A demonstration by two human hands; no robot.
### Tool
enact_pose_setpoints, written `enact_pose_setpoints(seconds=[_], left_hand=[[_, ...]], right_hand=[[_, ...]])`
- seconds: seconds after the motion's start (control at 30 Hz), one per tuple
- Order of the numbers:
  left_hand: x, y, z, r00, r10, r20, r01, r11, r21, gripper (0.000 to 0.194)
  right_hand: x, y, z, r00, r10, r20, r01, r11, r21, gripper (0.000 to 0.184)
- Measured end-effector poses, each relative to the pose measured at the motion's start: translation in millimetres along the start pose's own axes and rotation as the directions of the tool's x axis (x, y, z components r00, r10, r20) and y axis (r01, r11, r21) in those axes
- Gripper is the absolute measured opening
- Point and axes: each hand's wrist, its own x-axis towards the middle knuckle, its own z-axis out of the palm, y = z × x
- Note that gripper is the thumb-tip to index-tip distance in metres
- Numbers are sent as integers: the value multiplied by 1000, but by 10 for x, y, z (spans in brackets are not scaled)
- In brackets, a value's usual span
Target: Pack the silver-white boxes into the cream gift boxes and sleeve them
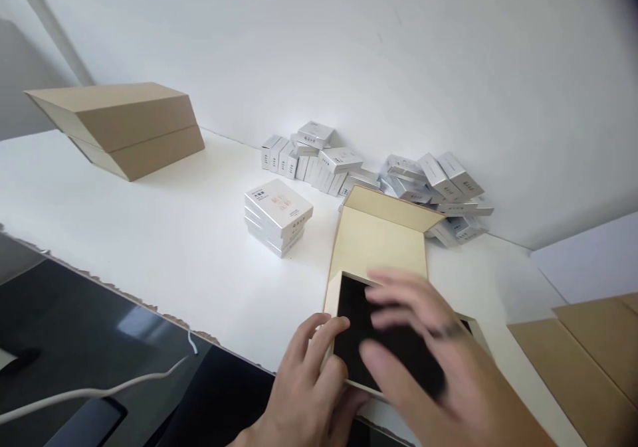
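Observation:
A cream-lined gift box with its flap lid raised lies at the table's near edge, a black insert filling its inside. My left hand grips the box's left wall, fingers curled over the rim. Above the insert hovers my right hand, blurred by motion, its thumb and fingers spread with nothing seen between them. It hides much of the box's right side. Left of the lid stands a short stack of small silvery-white boxes, slightly askew.
Against the wall lie two heaps of similar small boxes, one in the middle and another at right. A closed brown box sits far left, and brown cardboard lies at right. A white cable hangs below the table's chipped edge.

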Motion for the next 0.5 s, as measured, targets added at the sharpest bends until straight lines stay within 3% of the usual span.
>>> enact_pose_setpoints(seconds=[0.1, 0.17, 0.23, 0.33, 0.5], left_hand=[[5, -2, 51, 999, -3, -48, 2, 999, -36, 16], [-15, -9, 88, 998, -8, -63, 5, 999, -40, 18], [-34, -22, 129, 996, -5, -87, 3, 1000, -21, 22], [-32, -48, 188, 989, 12, -150, -11, 1000, 2, 29], [-26, -48, 255, 975, 22, -221, -21, 1000, 5, 35]], right_hand=[[845, -267, 101, 987, 24, 160, 20, 963, -269, 51], [1366, -436, 244, 965, 21, 262, 77, 930, -358, 70], [1761, -592, 406, 936, 99, 338, 57, 904, -423, 92], [2078, -776, 639, 883, 219, 415, 21, 865, -502, 112], [2136, -869, 832, 871, 229, 434, 57, 831, -554, 102]])
